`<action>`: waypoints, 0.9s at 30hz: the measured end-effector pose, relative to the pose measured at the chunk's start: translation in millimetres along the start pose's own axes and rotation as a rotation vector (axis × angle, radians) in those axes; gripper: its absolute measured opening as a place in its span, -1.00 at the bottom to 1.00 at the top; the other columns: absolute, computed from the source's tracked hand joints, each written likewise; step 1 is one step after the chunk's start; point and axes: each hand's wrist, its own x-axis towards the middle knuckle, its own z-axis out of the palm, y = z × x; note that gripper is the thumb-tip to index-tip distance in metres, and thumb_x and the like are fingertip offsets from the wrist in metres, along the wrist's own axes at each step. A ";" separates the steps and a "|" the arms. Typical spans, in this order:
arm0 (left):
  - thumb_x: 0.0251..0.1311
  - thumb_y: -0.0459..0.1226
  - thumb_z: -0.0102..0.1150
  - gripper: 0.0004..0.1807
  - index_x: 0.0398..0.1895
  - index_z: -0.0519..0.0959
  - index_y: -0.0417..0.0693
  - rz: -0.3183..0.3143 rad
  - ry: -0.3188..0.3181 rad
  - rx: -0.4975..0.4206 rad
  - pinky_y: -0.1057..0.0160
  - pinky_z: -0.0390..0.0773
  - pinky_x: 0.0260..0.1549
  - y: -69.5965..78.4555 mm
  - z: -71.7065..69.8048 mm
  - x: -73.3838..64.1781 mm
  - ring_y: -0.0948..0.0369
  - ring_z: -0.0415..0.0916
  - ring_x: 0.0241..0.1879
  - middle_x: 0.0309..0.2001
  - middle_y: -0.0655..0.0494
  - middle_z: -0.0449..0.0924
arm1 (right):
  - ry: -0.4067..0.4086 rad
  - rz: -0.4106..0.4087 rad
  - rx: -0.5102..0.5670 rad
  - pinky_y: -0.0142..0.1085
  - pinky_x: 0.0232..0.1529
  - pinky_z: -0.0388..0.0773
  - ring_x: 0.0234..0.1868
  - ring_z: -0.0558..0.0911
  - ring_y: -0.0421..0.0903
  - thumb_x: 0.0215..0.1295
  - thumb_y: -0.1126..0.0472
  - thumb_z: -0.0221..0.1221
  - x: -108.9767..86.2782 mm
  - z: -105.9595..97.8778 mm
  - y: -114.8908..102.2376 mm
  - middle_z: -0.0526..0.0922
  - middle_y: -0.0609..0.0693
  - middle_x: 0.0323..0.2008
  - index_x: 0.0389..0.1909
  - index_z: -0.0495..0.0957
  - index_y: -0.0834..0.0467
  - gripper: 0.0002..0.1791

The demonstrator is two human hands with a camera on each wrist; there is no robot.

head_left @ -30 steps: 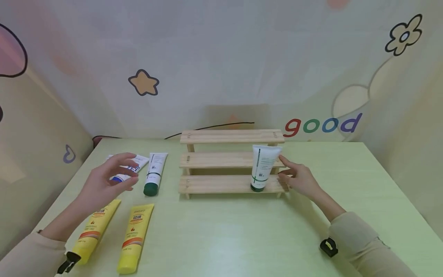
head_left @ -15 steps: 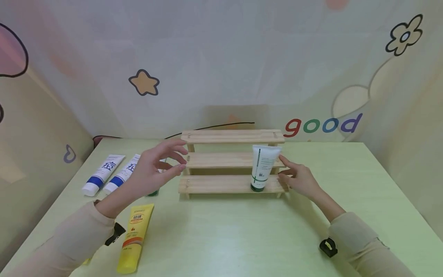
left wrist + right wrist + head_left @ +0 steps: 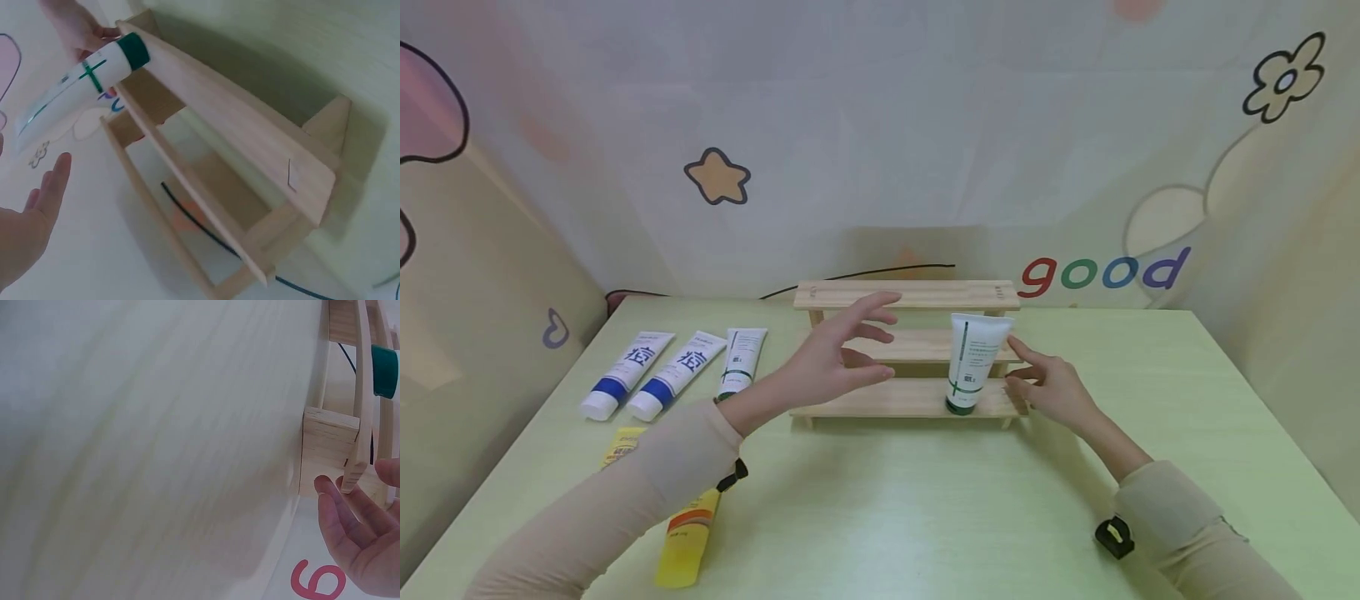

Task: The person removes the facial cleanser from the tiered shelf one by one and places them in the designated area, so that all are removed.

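Observation:
A wooden three-step rack (image 3: 865, 402) stands at the table's back. On its lowest shelf, near the right end, a white cosmetic tube (image 3: 976, 354) stands on its green cap. My right hand (image 3: 1048, 383) is at the rack's right end, its upper fingertip right beside the tube. In the right wrist view, the fingers (image 3: 340, 515) bend around the end of the lowest board, thumb on the other side. My left hand (image 3: 842, 350) hovers before the rack's left half, fingers loosely curved, thumb apart, holding nothing. The left wrist view shows the tube (image 3: 87, 81) beyond that hand's fingertips.
Left of the rack lie two white-and-blue tubes (image 3: 628, 375) and another white tube with a green line (image 3: 742, 362). Nearer the front are yellow tubes (image 3: 685, 546), partly hidden by the left sleeve. A printed cloth backdrop (image 3: 880, 150) rises behind the table.
My left hand has moved right, from above the tubes on the left to in front of the rack, uncovering the white-and-blue tubes. My right hand and the standing tube have stayed put.

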 end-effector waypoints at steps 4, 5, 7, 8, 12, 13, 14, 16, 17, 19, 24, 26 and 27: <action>-0.01 -0.43 0.29 -0.12 0.36 0.07 0.13 -0.033 -0.022 -0.025 0.26 0.56 -0.19 -10.5 17.2 15.1 0.07 0.39 0.07 0.20 -0.04 0.26 | 0.005 -0.006 -0.002 -0.19 -0.30 0.58 -0.14 0.57 0.20 0.23 0.30 0.11 -1.0 -0.6 -0.8 0.46 0.36 0.04 0.35 0.05 0.20 -0.31; -0.01 -0.43 0.29 -0.11 0.36 0.06 0.15 -0.042 -0.024 -0.032 0.24 0.55 -0.18 -13.2 21.8 18.5 0.06 0.38 0.08 0.21 -0.03 0.24 | 0.008 -0.009 -0.002 -0.20 -0.30 0.58 -0.15 0.57 0.20 0.23 0.30 0.11 -1.2 -0.8 -1.0 0.47 0.36 0.02 0.35 0.05 0.21 -0.31; -0.04 -0.43 0.31 -0.08 0.37 0.05 0.15 -0.059 -0.022 -0.051 0.19 0.55 -0.17 -18.7 30.6 24.9 0.06 0.38 0.08 0.21 -0.03 0.23 | 0.017 -0.015 -0.006 -0.20 -0.31 0.58 -0.16 0.58 0.20 0.23 0.30 0.12 -1.6 -0.9 -1.4 0.47 0.36 0.01 0.35 0.06 0.22 -0.31; -0.06 -0.44 0.32 -0.07 0.37 0.05 0.15 -0.067 -0.019 -0.062 0.16 0.55 -0.16 -21.6 34.8 27.8 0.04 0.38 0.08 0.21 -0.05 0.24 | 0.019 -0.016 -0.008 -0.20 -0.32 0.58 -0.16 0.58 0.19 0.23 0.30 0.12 -1.6 -0.9 -1.6 0.48 0.36 0.01 0.35 0.06 0.22 -0.31; -0.11 -0.47 0.35 -0.03 0.36 0.03 0.09 -0.086 -0.012 -0.126 0.04 0.56 -0.19 -29.8 49.3 37.1 -0.04 0.40 0.04 0.16 -0.14 0.27 | 0.022 -0.021 -0.006 -0.21 -0.31 0.58 -0.16 0.59 0.19 0.23 0.30 0.12 -1.1 -0.7 -1.5 0.48 0.36 0.01 0.34 0.07 0.22 -0.32; -0.12 -0.47 0.35 -0.03 0.35 0.03 0.08 -0.087 -0.010 -0.132 0.02 0.54 -0.17 -31.1 52.2 39.2 -0.04 0.41 0.04 0.14 -0.15 0.28 | 0.022 -0.021 -0.003 -0.20 -0.31 0.58 -0.16 0.59 0.19 0.23 0.30 0.12 -0.8 -0.6 -1.5 0.47 0.36 0.02 0.34 0.07 0.22 -0.32; -0.12 -0.46 0.36 -0.04 0.35 0.03 0.07 -0.089 -0.010 -0.133 0.01 0.53 -0.15 -32.1 55.1 41.3 -0.05 0.42 0.02 0.13 -0.16 0.30 | 0.023 -0.023 -0.002 -0.20 -0.32 0.58 -0.17 0.59 0.19 0.23 0.30 0.12 -0.6 -0.6 -1.5 0.48 0.36 0.01 0.34 0.07 0.22 -0.32; -0.12 -0.44 0.36 -0.06 0.33 0.05 0.04 -0.101 -0.008 -0.121 0.02 0.50 -0.10 -33.1 60.3 45.1 -0.01 0.44 0.00 0.09 -0.14 0.35 | 0.028 -0.029 -0.003 -0.20 -0.33 0.58 -0.19 0.60 0.20 0.22 0.31 0.12 -0.6 -0.7 -1.6 0.49 0.37 -0.02 0.34 0.08 0.23 -0.32; -0.11 -0.43 0.36 -0.09 0.32 0.07 0.02 -0.107 -0.008 -0.110 0.03 0.48 -0.07 -33.4 62.7 47.1 0.00 0.45 -0.01 0.07 -0.12 0.38 | 0.031 -0.033 -0.003 -0.19 -0.33 0.58 -0.20 0.60 0.20 0.22 0.31 0.12 -0.5 -0.8 -1.5 0.50 0.37 -0.03 0.34 0.09 0.23 -0.32; -0.07 -0.38 0.35 -0.18 0.27 0.14 0.01 -0.131 -0.008 -0.086 0.08 0.44 0.00 -33.8 67.0 50.6 0.06 0.47 -0.03 0.00 -0.07 0.46 | 0.034 -0.039 -0.005 -0.18 -0.33 0.58 -0.21 0.60 0.20 0.22 0.32 0.12 -0.6 -0.8 -1.5 0.50 0.37 -0.04 0.33 0.09 0.24 -0.33; 0.04 -0.28 0.28 -0.45 0.11 0.29 0.02 -0.166 -0.005 -0.031 0.21 0.47 -0.05 -30.9 74.0 56.1 0.17 0.50 -0.10 -0.16 0.06 0.57 | 0.032 -0.043 -0.010 -0.17 -0.30 0.58 -0.18 0.60 0.19 0.22 0.32 0.12 -0.5 -0.4 -1.3 0.48 0.37 0.00 0.33 0.10 0.25 -0.33; 0.07 -0.28 0.26 -0.51 0.07 0.31 0.00 -0.167 -0.004 -0.024 0.25 0.49 -0.09 -28.6 75.1 57.2 0.18 0.50 -0.12 -0.17 0.07 0.56 | 0.029 -0.038 -0.008 -0.17 -0.29 0.59 -0.16 0.59 0.19 0.23 0.31 0.12 -0.2 -0.2 -0.8 0.47 0.37 0.01 0.34 0.09 0.23 -0.33; 0.09 -0.31 0.24 -0.54 0.06 0.32 -0.04 -0.173 -0.006 -0.025 0.25 0.49 -0.09 -22.4 74.3 56.6 0.15 0.51 -0.12 -0.16 0.04 0.56 | 0.026 -0.034 -0.008 -0.16 -0.28 0.59 -0.16 0.59 0.20 0.23 0.31 0.11 -0.1 -0.1 -0.7 0.48 0.37 0.01 0.34 0.08 0.22 -0.33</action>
